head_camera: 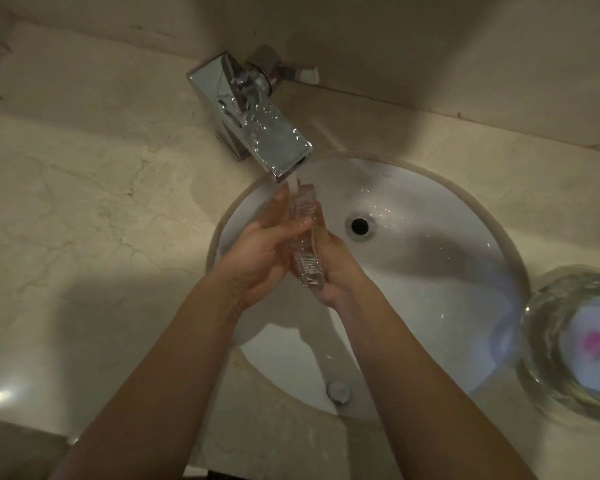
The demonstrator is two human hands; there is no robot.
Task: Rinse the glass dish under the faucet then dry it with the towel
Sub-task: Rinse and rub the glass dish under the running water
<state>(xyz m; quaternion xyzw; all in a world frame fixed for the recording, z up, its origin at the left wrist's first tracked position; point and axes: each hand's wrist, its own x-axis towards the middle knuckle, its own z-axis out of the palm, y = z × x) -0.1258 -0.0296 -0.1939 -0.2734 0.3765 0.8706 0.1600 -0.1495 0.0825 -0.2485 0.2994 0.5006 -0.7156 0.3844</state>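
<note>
A clear glass dish (307,251) stands on edge between my two hands, over the white basin. Water runs from the chrome faucet (257,123) onto its upper end. My left hand (264,251) presses against the dish's left side, fingers reaching up toward the spout. My right hand (336,268) cups it from the right and underneath. No towel is in view.
The round white sink (430,289) has a dark drain (360,225) to the right of my hands and an overflow fitting (338,391) near the front. A marble counter (84,202) surrounds it. A glass bowl (575,344) with something white and pink inside sits at the right.
</note>
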